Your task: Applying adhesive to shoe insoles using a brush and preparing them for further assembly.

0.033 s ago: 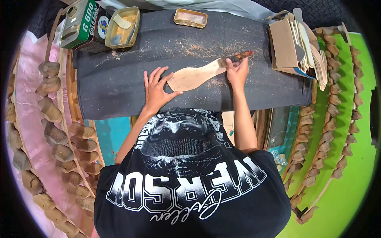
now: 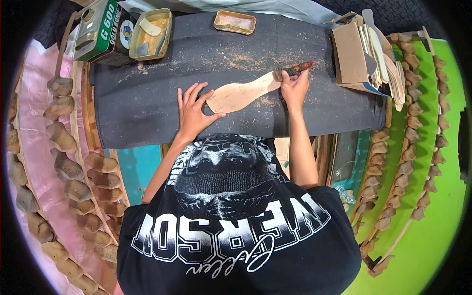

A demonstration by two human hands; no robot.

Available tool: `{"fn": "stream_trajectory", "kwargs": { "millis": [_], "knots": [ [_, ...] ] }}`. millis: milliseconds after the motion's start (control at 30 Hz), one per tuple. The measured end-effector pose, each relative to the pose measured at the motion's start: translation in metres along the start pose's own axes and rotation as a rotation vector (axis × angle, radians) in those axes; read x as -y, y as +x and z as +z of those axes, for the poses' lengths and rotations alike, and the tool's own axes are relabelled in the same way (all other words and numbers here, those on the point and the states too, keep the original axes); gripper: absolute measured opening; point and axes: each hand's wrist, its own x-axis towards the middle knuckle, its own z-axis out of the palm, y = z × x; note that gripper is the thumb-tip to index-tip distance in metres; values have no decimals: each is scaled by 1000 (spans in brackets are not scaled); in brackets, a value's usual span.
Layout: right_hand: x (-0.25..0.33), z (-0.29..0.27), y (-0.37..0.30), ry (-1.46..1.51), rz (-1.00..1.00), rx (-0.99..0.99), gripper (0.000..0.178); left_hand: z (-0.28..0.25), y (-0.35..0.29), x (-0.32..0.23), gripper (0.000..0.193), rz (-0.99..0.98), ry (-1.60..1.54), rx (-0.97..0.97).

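Note:
A tan insole [image 2: 241, 94] lies slantwise on the dark cloth-covered table, its broad end to the left and its narrow end to the right. My left hand [image 2: 195, 110] steadies the broad end, thumb at the near edge and index finger at the far edge, with the other fingers spread. My right hand [image 2: 294, 91] is closed around a short brush-like tool [image 2: 299, 69] with a dark left end and a reddish-brown handle. That dark end is at the insole's narrow tip; my fingers partly hide the contact.
Behind lie a glue-stained tray [image 2: 164, 44] with scrapers, a metal can [image 2: 101, 32] and a small shallow dish [image 2: 235, 22]. A cardboard box [image 2: 350, 51] of insoles stands at the right. Shavings litter the cloth [image 2: 162, 88]. Racks of wooden shoe lasts [image 2: 66, 164] flank the table.
The tool in my right hand has shifted very slightly to the right. My left hand and the insole stay practically where they were.

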Motion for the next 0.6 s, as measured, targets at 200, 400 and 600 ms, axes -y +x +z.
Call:
{"fn": "stream_trajectory", "kwargs": {
  "millis": [200, 400, 600],
  "knots": [
    [10, 16, -39, -7, -396, 118, 21, 0, 4, -2, 77, -4, -5, 15],
    [-9, 7, -44, 178, -109, 127, 23, 1, 1, -1, 78, -4, 14, 9],
    [-12, -15, -29, -56, -240, -20, 26, -1, 1, -1, 78, -8, 15, 13]
  ]
}}
